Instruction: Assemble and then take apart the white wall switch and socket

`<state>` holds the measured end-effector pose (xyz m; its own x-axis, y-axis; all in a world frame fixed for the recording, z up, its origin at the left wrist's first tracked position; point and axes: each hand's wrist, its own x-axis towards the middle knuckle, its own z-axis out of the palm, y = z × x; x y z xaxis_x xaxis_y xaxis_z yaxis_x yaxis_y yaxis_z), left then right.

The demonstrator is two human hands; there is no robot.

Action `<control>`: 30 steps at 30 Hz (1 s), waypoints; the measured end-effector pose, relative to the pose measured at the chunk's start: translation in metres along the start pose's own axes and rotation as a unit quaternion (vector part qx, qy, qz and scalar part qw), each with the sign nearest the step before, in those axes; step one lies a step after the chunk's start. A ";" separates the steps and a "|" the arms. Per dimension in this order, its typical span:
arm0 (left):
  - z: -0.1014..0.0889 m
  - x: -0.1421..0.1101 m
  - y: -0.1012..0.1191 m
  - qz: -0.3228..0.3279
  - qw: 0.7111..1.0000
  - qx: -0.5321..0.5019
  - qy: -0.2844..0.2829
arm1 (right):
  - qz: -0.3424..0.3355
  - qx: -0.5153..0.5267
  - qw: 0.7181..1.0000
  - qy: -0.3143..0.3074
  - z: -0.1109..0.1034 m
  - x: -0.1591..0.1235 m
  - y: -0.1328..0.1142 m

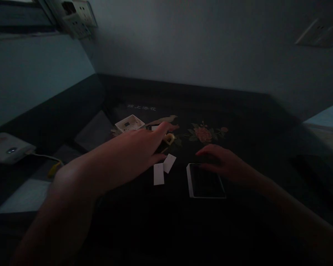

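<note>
The scene is dim. My left hand point(144, 146) stretches forward over a dark table point(238, 122), fingers extended and open, fingertips near a white square frame point(129, 123) and a small yellowish piece point(169, 139). Two small white rectangular pieces point(163, 169) lie just below its thumb. My right hand point(220, 160) rests with fingers spread on the far edge of a dark rectangular plate with a white rim point(205, 181).
The tabletop bears a pink flower print point(203, 133), a bird print and white lettering. A white device point(5, 147) with a cable sits at the left. Wall sockets point(79, 16) hang at top left, another socket plate point(319, 32) at top right.
</note>
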<state>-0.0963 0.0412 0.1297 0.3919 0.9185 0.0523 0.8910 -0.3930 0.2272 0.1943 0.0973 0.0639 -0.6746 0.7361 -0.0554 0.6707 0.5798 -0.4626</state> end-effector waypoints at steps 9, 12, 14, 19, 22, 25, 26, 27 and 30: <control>0.038 0.005 0.037 0.068 0.992 0.061 -0.082 | 0.028 0.059 0.998 0.001 0.033 -0.057 0.013; 0.052 -0.004 0.057 0.102 0.986 0.063 -0.112 | 0.045 0.072 0.996 0.021 0.035 -0.058 0.018; 0.062 -0.011 0.069 0.112 0.981 0.068 -0.146 | 0.057 0.078 0.995 0.034 0.036 -0.059 0.022; 0.081 -0.021 0.072 0.074 0.983 0.040 -0.162 | 0.061 0.098 0.991 0.066 0.038 -0.062 0.026; 0.086 -0.021 0.052 -0.005 0.993 0.015 -0.113 | 0.055 0.110 0.988 0.092 0.040 -0.062 0.024; 0.088 -0.026 0.023 -0.077 0.996 -0.016 -0.032 | 0.050 0.118 0.986 0.111 0.044 -0.062 0.022; 0.089 -0.029 0.014 -0.097 0.995 -0.023 -0.005 | 0.047 0.121 0.985 0.117 0.045 -0.062 0.021; 0.091 -0.033 0.006 -0.119 0.992 -0.023 0.023 | 0.043 0.125 0.983 0.124 0.046 -0.062 0.021; 0.098 -0.048 -0.012 -0.174 0.982 -0.023 0.075 | 0.032 0.136 0.979 0.147 0.049 -0.062 0.019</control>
<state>-0.1038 -0.0026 0.0288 0.0251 0.9941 0.1052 0.9524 -0.0557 0.2996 0.2341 0.0453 0.0152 -0.4890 0.8600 0.1455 0.5751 0.4433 -0.6876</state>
